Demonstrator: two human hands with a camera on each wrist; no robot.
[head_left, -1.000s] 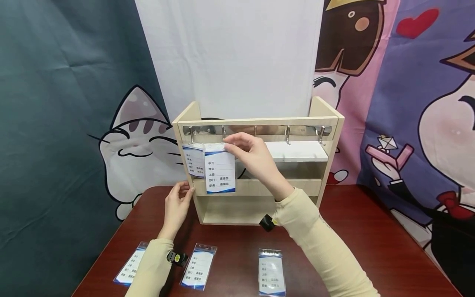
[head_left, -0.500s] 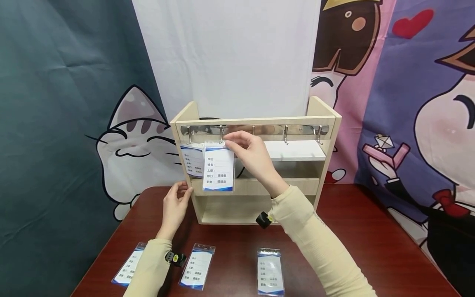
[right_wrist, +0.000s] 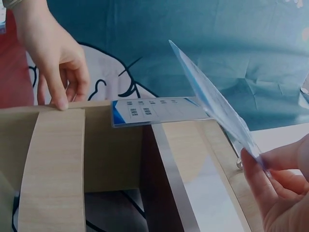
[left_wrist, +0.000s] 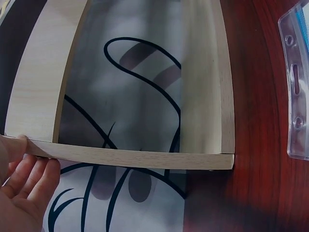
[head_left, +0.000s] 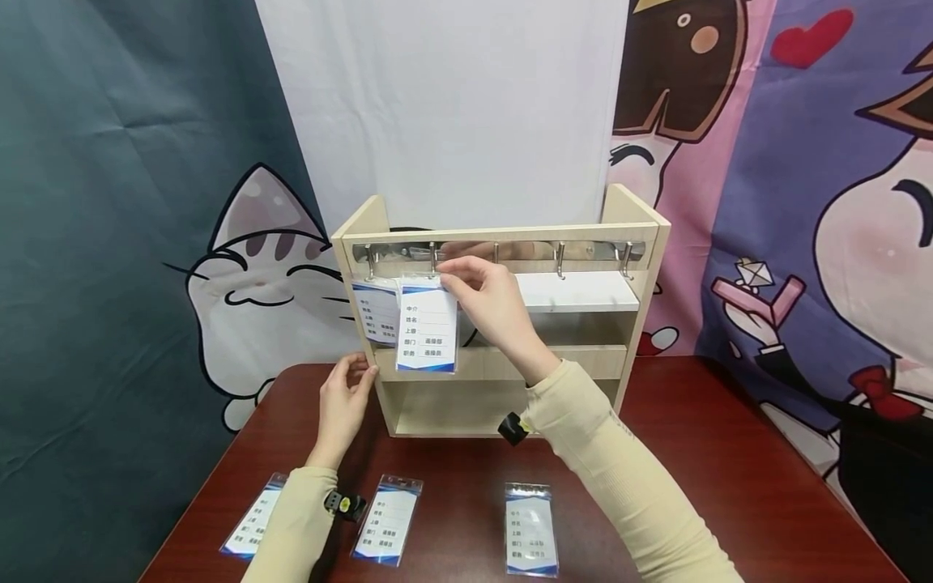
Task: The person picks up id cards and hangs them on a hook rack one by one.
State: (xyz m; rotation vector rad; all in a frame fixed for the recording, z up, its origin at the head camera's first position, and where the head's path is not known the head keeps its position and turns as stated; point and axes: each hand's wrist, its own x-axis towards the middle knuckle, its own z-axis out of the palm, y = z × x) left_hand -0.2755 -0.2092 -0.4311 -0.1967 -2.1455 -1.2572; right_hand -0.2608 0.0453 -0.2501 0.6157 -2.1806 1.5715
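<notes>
In the head view my right hand (head_left: 492, 308) pinches the top edge of a clear-sleeved badge (head_left: 427, 328), just below the second hook (head_left: 433, 257) of the rack. Whether the hook passes through the badge's slot cannot be made out. Another badge (head_left: 375, 312) hangs at the leftmost hook, beside the held one. Low on the left, my left hand (head_left: 344, 409) grips the side panel of a pale wooden rack (head_left: 503, 363); the left wrist view shows its thumb and fingers on either side of the panel edge (left_wrist: 130, 157).
Three more badges lie on the dark red table (head_left: 445, 502): one at the left (head_left: 255, 518) partly under my sleeve, one near the middle (head_left: 388, 521), one further right (head_left: 531, 530). The other hooks (head_left: 560, 261) carry no badge. Printed curtains (head_left: 109, 283) stand behind.
The held badge has risen slightly toward the second hook, with my right hand still pinching it. My left hand keeps its place on the rack. The head view has shifted a little.
</notes>
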